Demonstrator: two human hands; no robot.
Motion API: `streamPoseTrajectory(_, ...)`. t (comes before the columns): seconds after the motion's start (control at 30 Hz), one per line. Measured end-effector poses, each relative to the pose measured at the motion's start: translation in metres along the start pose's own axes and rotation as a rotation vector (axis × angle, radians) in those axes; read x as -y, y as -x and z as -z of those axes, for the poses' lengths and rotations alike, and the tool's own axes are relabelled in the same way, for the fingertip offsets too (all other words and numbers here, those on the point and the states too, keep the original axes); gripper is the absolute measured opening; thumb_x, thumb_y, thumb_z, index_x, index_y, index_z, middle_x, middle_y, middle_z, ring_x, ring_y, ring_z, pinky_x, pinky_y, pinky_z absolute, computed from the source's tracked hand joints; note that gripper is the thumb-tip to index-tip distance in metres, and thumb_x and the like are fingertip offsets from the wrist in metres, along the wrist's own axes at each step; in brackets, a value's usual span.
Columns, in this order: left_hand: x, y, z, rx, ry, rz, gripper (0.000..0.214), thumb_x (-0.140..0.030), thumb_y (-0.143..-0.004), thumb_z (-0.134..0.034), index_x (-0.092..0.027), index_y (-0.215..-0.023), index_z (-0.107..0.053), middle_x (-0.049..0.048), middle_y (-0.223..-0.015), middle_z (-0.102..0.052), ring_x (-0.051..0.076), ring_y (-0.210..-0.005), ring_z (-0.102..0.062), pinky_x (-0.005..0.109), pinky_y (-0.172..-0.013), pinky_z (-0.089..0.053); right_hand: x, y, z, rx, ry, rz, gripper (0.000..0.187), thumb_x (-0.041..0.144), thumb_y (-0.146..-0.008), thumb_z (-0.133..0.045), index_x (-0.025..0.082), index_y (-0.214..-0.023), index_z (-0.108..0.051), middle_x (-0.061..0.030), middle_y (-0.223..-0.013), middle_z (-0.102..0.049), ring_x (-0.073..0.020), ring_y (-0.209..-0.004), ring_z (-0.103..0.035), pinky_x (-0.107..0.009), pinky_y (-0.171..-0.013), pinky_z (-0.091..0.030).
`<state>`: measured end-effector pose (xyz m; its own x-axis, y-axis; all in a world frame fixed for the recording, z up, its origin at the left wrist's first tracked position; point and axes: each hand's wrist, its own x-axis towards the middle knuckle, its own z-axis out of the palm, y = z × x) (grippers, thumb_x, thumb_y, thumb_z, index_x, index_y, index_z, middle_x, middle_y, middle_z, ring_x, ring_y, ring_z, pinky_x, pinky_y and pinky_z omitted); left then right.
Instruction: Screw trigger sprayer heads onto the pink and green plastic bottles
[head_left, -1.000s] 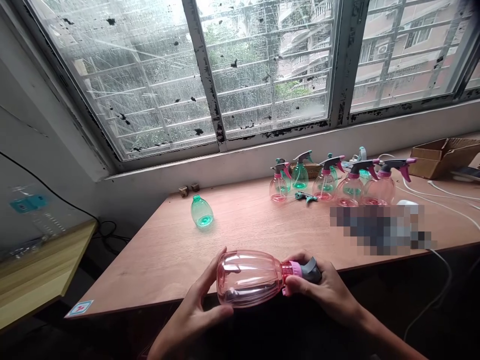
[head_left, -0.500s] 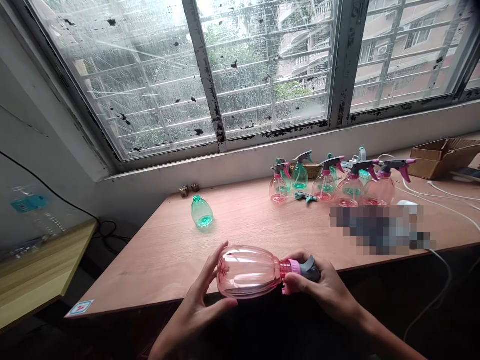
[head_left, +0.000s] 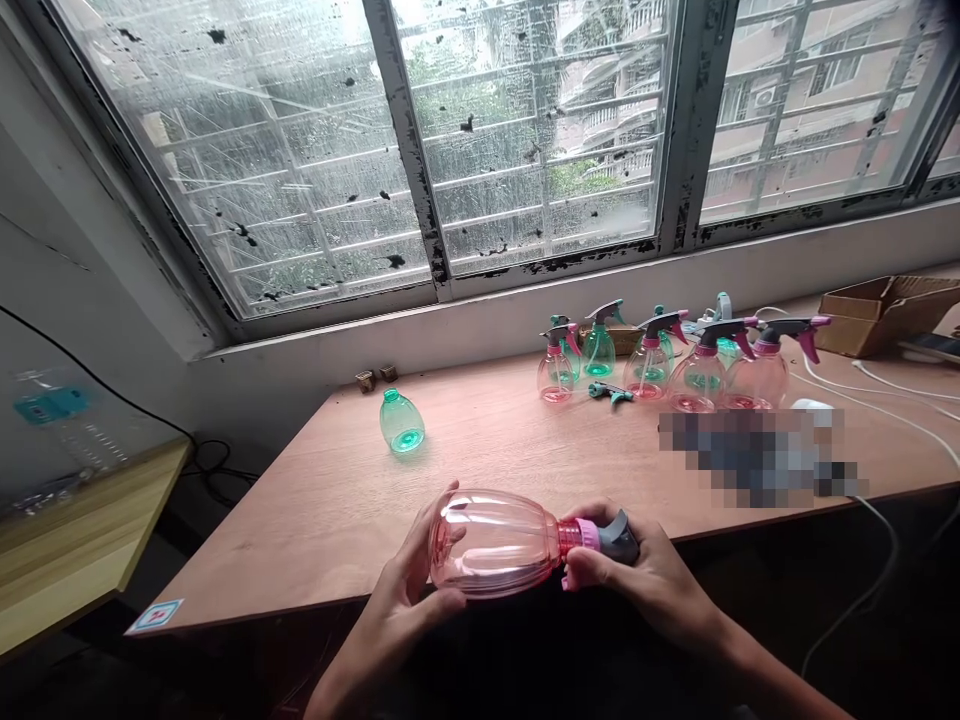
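A clear pink spray bottle lies sideways in the air at the table's front edge, held between both hands. My left hand cups its rounded base, thumb below and fingers behind. At the neck, my right hand grips the grey and pink spray head, its thumb against the pink collar. The spray head sits at the bottle's mouth; whether it is fully screwed on I cannot tell. A green bottle without a head stands upright beyond my left hand. One loose grey and green spray head lies farther back.
Several pink and green spray bottles with heads stand at the back right of the wooden table. A cardboard box, white cables and a blurred patch lie to the right. A lower wooden shelf is at left.
The pink bottle's base has shifted slightly left, with my left hand around it. My right hand stays on the spray head. The view has moved a little.
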<state>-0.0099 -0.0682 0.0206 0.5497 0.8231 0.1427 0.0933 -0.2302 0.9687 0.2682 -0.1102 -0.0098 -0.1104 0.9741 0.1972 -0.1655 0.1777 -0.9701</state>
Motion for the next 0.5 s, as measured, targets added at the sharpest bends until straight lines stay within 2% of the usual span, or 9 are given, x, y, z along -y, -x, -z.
streamPoseTrajectory(0.1, 0.0002, 0.0041, 0.0014, -0.029, -0.044, 0.055, 0.093, -0.034, -0.082, -0.075, -0.040, -0.155, -0.017, 0.0057, -0.162, -0.028, 0.036, -0.144, -0.034, 0.050, -0.117, -0.033, -0.0010, -0.0025, 0.0015, 0.010, -0.075, -0.028, 0.033, 0.041, -0.082, -0.076, 0.016, -0.098, -0.062, -0.0026, -0.073, -0.072, -0.0189, -0.068, -0.070, -0.031, -0.070, -0.057)
streamPoseTrajectory(0.2, 0.0027, 0.0049, 0.0026, -0.025, -0.030, 0.062, 0.101, -0.034, -0.080, -0.078, -0.041, -0.155, -0.010, 0.0082, -0.154, -0.043, 0.034, -0.144, -0.036, 0.050, -0.116, -0.033, -0.0005, -0.0029, 0.0021, 0.007, -0.083, -0.035, 0.033, 0.041, -0.082, -0.077, 0.016, -0.097, -0.062, -0.0025, -0.075, -0.071, -0.0191, -0.068, -0.070, -0.032, -0.070, -0.059)
streamPoseTrajectory(0.27, 0.0044, 0.0032, 0.0030, -0.007, 0.019, 0.030, 0.103, -0.043, -0.076, -0.079, -0.038, -0.155, -0.014, 0.0089, -0.157, -0.039, 0.037, -0.145, -0.033, 0.050, -0.117, -0.033, 0.0001, -0.0023, 0.0018, 0.006, -0.056, -0.033, 0.034, 0.041, -0.082, -0.077, 0.015, -0.098, -0.063, -0.0029, -0.074, -0.071, -0.0196, -0.068, -0.071, -0.033, -0.070, -0.059)
streamPoseTrajectory(0.37, 0.0049, 0.0000, 0.0032, 0.006, 0.026, 0.014, 0.093, -0.055, -0.077, -0.074, -0.031, -0.154, -0.027, 0.0087, -0.162, -0.028, 0.040, -0.147, -0.026, 0.052, -0.118, -0.029, 0.0004, -0.0018, 0.0011, -0.002, -0.015, -0.025, 0.035, 0.042, -0.082, -0.077, 0.015, -0.099, -0.064, -0.0031, -0.072, -0.072, -0.0203, -0.068, -0.071, -0.034, -0.071, -0.059)
streamPoseTrajectory(0.43, 0.0034, -0.0006, 0.0035, 0.008, -0.006, 0.038, 0.090, -0.050, -0.079, -0.074, -0.031, -0.154, -0.028, 0.0079, -0.163, -0.025, 0.040, -0.147, -0.027, 0.052, -0.118, -0.030, -0.0002, -0.0024, 0.0011, -0.004, -0.009, -0.023, 0.035, 0.043, -0.081, -0.077, 0.015, -0.098, -0.064, -0.0032, -0.071, -0.072, -0.0204, -0.068, -0.071, -0.033, -0.071, -0.059)
streamPoseTrajectory(0.5, 0.0006, 0.0008, 0.0038, 0.014, -0.032, 0.068, 0.094, -0.041, -0.080, -0.076, -0.036, -0.155, -0.019, 0.0067, -0.164, -0.023, 0.038, -0.145, -0.032, 0.052, -0.117, -0.033, -0.0014, -0.0034, 0.0016, -0.008, -0.018, -0.026, 0.035, 0.043, -0.081, -0.077, 0.015, -0.097, -0.065, -0.0033, -0.072, -0.072, -0.0201, -0.068, -0.072, -0.033, -0.071, -0.059)
